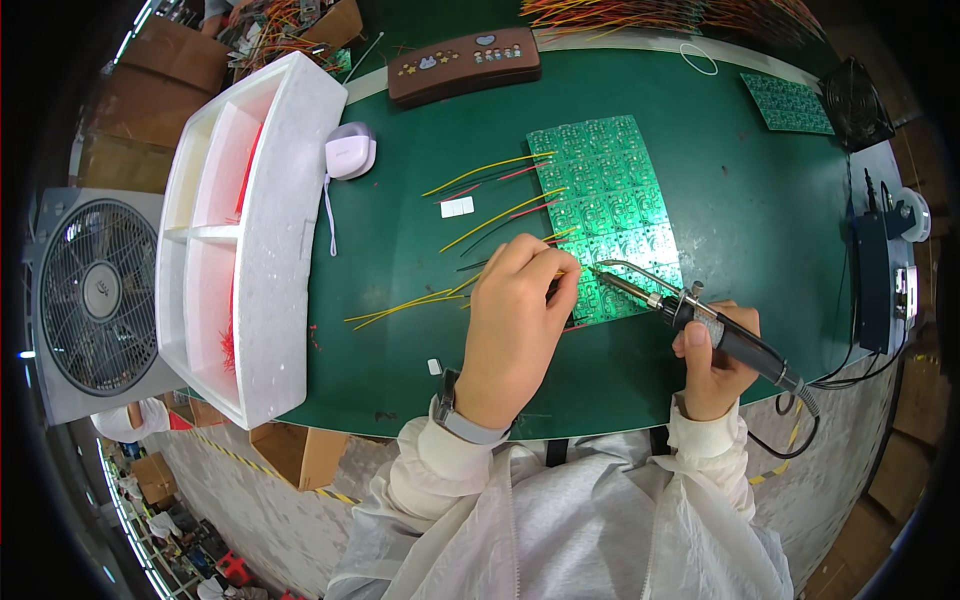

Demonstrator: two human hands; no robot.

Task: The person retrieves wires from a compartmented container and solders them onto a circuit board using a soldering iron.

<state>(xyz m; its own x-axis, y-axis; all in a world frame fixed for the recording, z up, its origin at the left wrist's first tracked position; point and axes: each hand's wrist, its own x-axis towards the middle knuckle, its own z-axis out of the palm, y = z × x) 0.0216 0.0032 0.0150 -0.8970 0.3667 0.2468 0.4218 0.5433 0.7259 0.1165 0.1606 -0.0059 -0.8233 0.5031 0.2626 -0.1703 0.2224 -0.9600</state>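
A green panel of printed circuit boards (600, 165) lies on the green work mat (430, 130). Thin yellow wires (475, 172), with red and black ones among them, run out from its left edge. My left hand (520, 310) is closed in a pinch at that edge, seemingly on a wire whose end is mostly hidden by the fingers. My right hand (718, 372) grips a soldering iron (740, 348) with a thin metal feed tube (640, 270) alongside. The iron's tip points left at the panel, close to my left fingertips; contact cannot be made out.
A white foam box (275, 250) with red wires stands left, beside a fan (100, 295). At the back lies a brown pencil case (465, 68); a lilac earbud case (350, 152) sits nearer. Another panel (787, 103), a small black fan (857, 103) and a blue soldering station (875, 280) are right.
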